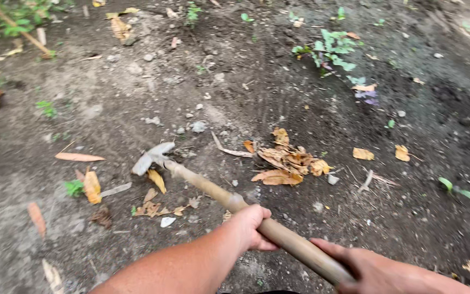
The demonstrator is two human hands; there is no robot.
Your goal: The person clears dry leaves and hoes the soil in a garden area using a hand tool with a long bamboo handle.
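I see bare, dark, crumbly soil (137,92) outdoors; my left hand (251,226) and right hand (373,269) wrap the smooth wooden handle (218,193), with the hoe's metal blade (150,158) and a heap of dry leaves (286,160) ahead.

Both hands, left hand (250,226) and right hand (371,267), grip a hoe (213,190) over bare soil (137,103).

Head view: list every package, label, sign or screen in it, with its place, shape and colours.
None in view: only bare soil, dry leaves, small green plants and a hoe on a wooden handle, gripped by the left hand and the right hand.
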